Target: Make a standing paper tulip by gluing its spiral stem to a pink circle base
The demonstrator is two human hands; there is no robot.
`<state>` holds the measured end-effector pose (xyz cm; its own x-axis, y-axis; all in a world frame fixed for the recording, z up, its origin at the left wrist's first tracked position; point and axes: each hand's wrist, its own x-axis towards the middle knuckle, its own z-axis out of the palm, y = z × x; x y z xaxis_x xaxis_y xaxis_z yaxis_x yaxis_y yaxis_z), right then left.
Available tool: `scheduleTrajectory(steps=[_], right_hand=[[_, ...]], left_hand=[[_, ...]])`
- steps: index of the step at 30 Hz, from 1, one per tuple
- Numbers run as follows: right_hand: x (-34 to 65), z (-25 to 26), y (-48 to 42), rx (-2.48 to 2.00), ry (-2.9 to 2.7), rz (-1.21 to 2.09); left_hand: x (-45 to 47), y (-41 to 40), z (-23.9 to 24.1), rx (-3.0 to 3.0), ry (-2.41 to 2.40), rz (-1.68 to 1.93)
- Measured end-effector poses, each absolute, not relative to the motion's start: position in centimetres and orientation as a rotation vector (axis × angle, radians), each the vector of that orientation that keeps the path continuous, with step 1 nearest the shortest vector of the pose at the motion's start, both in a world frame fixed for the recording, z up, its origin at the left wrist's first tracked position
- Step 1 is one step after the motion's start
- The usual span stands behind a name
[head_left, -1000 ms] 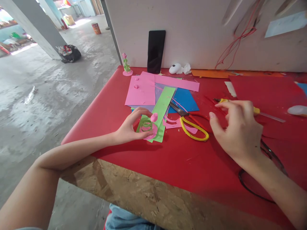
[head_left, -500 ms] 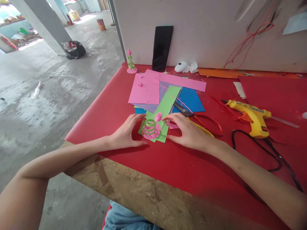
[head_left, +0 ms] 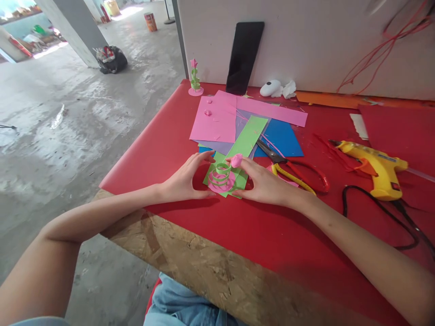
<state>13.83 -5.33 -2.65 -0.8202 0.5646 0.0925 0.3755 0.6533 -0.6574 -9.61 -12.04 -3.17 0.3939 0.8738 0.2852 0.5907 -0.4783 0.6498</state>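
A paper flower stands on the work surface: a light green paper coil (head_left: 216, 182) on a round pink base (head_left: 232, 184), with a pink paper bud (head_left: 237, 160) at the coil's right. My left hand (head_left: 185, 181) curves around the left side, thumb and fingers apart. On the other side my right hand (head_left: 268, 183) is open too; its index fingertip lies behind or against the bud, and I cannot tell if it touches. Its thumb rests low by the base. Beneath the flower are light green paper strips (head_left: 249, 131).
Pliers with red and yellow handles (head_left: 292, 165) lie right of my right hand. Beyond them is a yellow glue gun (head_left: 374, 165) with a black cord. Pink paper (head_left: 214, 124), blue paper (head_left: 285, 140), a leaning phone (head_left: 245, 56) and another paper flower (head_left: 195, 79) are farther back.
The camera view has shifted, so everything sits farther right. My right hand has come closer to the flower, its index finger now at the bud. The left hand stays beside the coil.
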Motion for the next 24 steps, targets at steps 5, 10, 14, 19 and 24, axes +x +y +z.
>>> scheduleTrajectory(steps=[5, 10, 14, 19, 24], right_hand=[[13.8, -3.0, -5.2, -0.721, -2.572, 0.927], [13.8, -3.5, -5.2, -0.726, -2.544, 0.903], [13.8, -3.7, -5.1, -0.715, -2.541, 0.887], [13.8, -3.8, -5.0, -0.73, -2.547, 0.876], [13.9, -3.7, -5.1, -0.73, -2.547, 0.866]], left_hand=[[-9.7, -12.0, -3.3, 2.245, 1.246, 0.828], [-9.7, -12.0, -3.2, 2.292, 1.247, 0.779], [-9.6, -12.0, -3.0, 2.282, 1.274, 0.741], [-9.6, -12.0, -2.9, 2.298, 1.306, 0.713], [-9.7, -12.0, -2.8, 2.29, 1.32, 0.651]])
